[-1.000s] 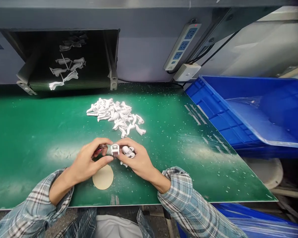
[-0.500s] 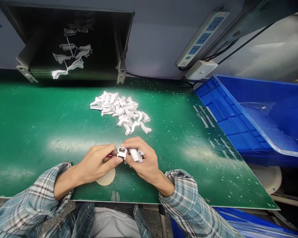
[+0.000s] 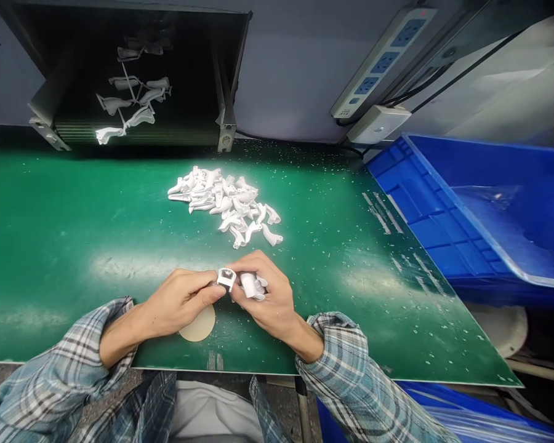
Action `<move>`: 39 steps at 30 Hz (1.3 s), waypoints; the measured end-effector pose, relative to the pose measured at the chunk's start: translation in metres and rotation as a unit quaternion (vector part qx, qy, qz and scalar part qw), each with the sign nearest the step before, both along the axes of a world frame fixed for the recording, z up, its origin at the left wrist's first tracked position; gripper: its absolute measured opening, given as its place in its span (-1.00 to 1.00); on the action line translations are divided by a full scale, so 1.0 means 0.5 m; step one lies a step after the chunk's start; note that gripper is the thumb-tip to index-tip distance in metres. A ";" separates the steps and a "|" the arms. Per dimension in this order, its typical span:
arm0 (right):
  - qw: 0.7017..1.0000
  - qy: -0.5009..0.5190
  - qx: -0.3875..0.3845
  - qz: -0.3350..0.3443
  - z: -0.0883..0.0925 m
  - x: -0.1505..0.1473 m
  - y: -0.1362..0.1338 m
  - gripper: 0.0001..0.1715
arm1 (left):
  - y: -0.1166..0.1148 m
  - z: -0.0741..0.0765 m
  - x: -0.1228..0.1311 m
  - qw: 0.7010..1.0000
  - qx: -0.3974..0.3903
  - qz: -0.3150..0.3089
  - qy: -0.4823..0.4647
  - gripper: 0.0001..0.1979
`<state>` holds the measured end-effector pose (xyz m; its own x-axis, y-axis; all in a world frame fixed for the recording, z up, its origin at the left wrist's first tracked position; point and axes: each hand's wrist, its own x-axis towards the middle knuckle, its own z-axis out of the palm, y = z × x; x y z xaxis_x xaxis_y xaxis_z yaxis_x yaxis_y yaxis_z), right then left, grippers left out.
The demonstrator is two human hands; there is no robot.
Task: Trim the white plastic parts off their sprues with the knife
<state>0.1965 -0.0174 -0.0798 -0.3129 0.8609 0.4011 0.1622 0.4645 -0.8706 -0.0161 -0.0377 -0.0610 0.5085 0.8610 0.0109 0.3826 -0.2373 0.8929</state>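
Close to the table's front edge, my two hands meet at a white moulded plastic part (image 3: 226,279) with a square opening in its end. My left hand (image 3: 180,303) is closed at the part's left side; its fingers wrap a small red-handled tool with a metal tip, seen half a second ago and now almost wholly hidden. My right hand (image 3: 268,301) pinches the same part between thumb and forefinger. More white plastic parts (image 3: 253,286) are gathered in its palm. Beyond the hands lies a heap of similar white plastic parts (image 3: 224,200).
At the back left, a conveyor (image 3: 138,135) carries white parts on sprues (image 3: 113,104). A blue crate (image 3: 471,227) stands at the right, below a power strip (image 3: 383,64). A pale round disc (image 3: 197,325) lies on the green table (image 3: 96,215) under my left wrist.
The white part has turned slightly between my fingers, and the red handle has gone out of sight behind my left hand. The view has shifted a little; the heap is unchanged.
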 end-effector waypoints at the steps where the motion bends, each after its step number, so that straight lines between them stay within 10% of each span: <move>1: 1.000 0.004 -0.007 0.003 -0.001 -0.002 0.000 -0.83 | -0.001 0.000 0.000 1.000 0.000 0.019 0.002 -0.60; 6: 0.982 0.044 -0.178 0.044 0.005 -0.011 0.000 -0.75 | -0.003 0.008 0.001 0.990 0.029 0.136 0.001 -0.77; 12: 0.912 0.122 -0.379 0.099 0.018 -0.009 0.010 -0.51 | 0.005 0.012 -0.010 0.982 0.110 0.132 0.082 -0.78; 17: 0.905 0.115 -0.400 0.088 0.027 -0.004 0.020 -0.55 | 0.008 0.008 -0.017 0.885 0.338 0.129 0.292 -0.65; 22: 0.905 0.087 -0.407 0.088 0.031 -0.005 0.020 -0.61 | 0.012 0.011 -0.015 0.815 0.402 0.115 0.401 -0.48; 39: 0.919 0.052 -0.386 0.063 0.030 -0.003 0.015 -0.57 | 0.010 0.002 -0.017 0.863 0.335 0.077 0.369 -0.51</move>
